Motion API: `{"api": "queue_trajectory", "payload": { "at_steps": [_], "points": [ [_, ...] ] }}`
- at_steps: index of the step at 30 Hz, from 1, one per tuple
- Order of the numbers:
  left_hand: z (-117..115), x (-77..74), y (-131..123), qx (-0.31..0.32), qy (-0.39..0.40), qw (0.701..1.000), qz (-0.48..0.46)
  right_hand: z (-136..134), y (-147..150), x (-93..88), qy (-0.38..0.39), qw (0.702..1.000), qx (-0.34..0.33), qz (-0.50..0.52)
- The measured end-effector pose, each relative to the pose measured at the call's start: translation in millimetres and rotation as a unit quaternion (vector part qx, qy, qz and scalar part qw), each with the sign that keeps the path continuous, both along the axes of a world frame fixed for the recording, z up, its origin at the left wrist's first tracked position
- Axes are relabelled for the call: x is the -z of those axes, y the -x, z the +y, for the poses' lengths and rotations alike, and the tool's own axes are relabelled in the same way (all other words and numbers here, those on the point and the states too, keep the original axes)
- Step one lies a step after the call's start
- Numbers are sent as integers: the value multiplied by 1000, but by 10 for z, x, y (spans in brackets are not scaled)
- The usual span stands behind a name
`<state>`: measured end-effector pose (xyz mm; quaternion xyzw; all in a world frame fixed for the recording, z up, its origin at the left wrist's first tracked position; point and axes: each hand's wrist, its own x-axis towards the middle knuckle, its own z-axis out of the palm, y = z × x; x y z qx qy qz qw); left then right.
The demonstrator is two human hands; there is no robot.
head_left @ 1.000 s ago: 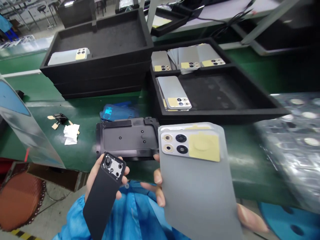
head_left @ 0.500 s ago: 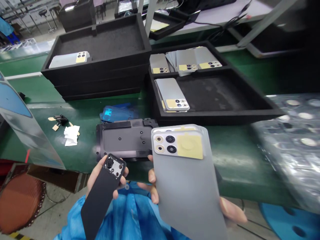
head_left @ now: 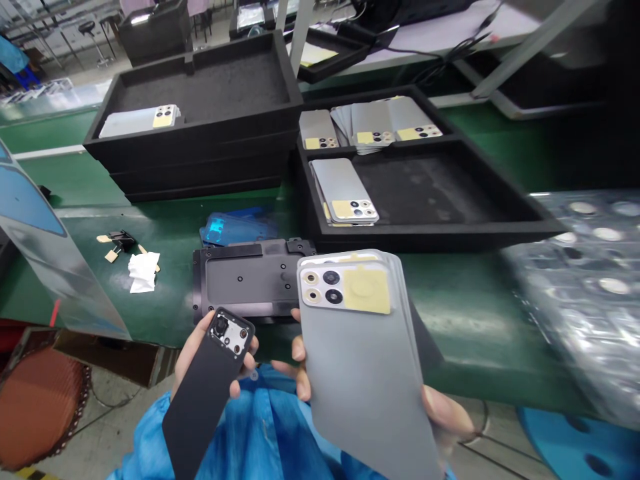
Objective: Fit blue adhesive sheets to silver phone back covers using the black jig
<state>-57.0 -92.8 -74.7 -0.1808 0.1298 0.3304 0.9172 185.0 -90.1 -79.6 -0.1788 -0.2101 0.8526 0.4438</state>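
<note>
A dark phone [head_left: 203, 400] with its camera parts bared at the top is gripped in my left hand [head_left: 190, 350], fingers curled round its edges. My right hand [head_left: 445, 413] holds a stack of grey phone back covers [head_left: 360, 373], thumb on one long side and fingertips on the other. The top cover has a camera island and a yellow sticker [head_left: 367, 289]. Just beyond both hands lies a black metal fixture [head_left: 245, 277] with a shallow recess; the stack hides its right end. Blue film pieces [head_left: 235, 228] lie behind the fixture.
Black foam trays [head_left: 200, 143] are stacked at the back left. Another black tray [head_left: 440, 230] at the right holds several grey covers [head_left: 343, 187]. Clear plastic blister trays [head_left: 590, 287] stand at the right edge. A white crumpled tissue [head_left: 144, 272] and a binder clip [head_left: 121, 240] lie at the left.
My right hand has shifted slightly left with the stack of covers, exposing more of a dark edge behind it. My left hand and the dark phone have hardly moved.
</note>
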Motion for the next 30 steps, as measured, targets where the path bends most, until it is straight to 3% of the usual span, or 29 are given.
{"api": "queue_trajectory", "payload": {
  "at_steps": [6, 15, 30],
  "points": [
    [-9, 55, 29, 15, -11, 1000, 8, -72, 50, 8, -14, 999, 8, 31],
    [18, -49, -25, 1, 5, 1000, 1, -72, 36, 36, -13, 999, 18, 29],
    [-7, -44, -9, 3, 21, 999, -33, -81, 68, 14, -2, 999, 20, 36]
  ]
}}
